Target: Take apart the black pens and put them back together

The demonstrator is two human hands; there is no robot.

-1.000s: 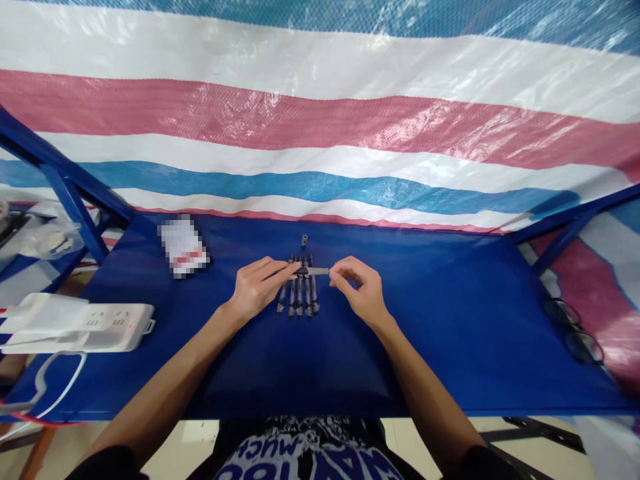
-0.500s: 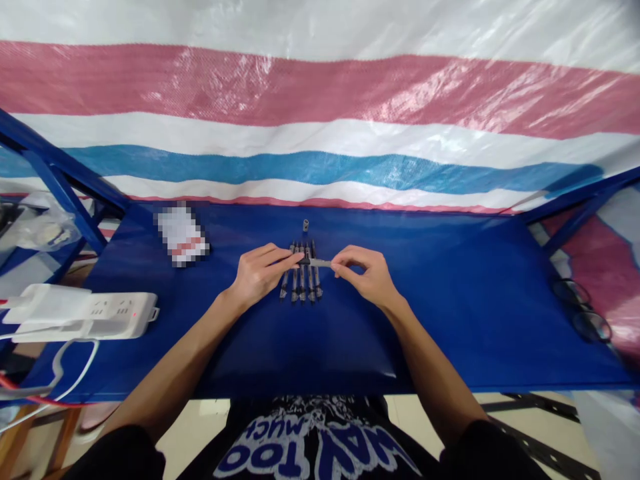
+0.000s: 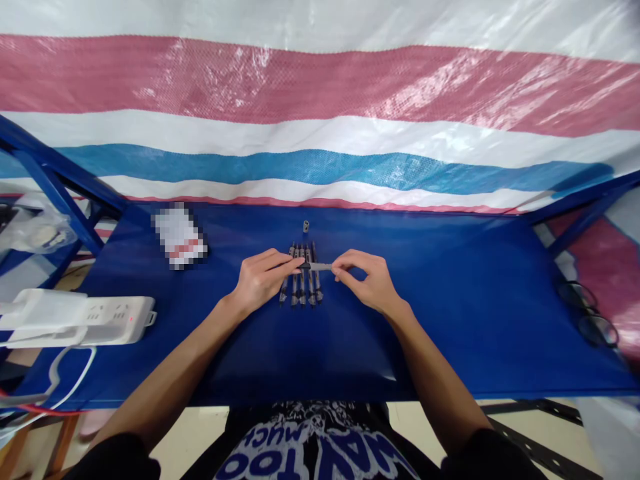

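Note:
Between my two hands a slim black-and-grey pen (image 3: pixel 321 267) is held level, crosswise above a row of pens. My left hand (image 3: pixel 264 275) pinches its black end between thumb and fingers. The grey end is in the fingertips of my right hand (image 3: pixel 364 275), whose thumb and forefinger form a ring. Beneath lie several clear-barrelled pens (image 3: pixel 303 291) with dark ends, side by side on the blue table (image 3: pixel 450 313). The held pen and my left fingers cover part of them. Beyond the row stands a small grey piece (image 3: pixel 306 227), too small to name.
A white power strip (image 3: pixel 113 320) with plugs and cables (image 3: pixel 75 383) occupies the table's left side. Farther back lies a blurred white-and-red packet (image 3: pixel 181 237). Glasses (image 3: pixel 590 313) rest near the right edge. A striped plastic sheet (image 3: pixel 320 87) hangs behind, between blue frame bars (image 3: pixel 60 193).
The view has shifted slightly. Both hands keep their pinch on the pen in nearly the same place, and the row of pens has not moved.

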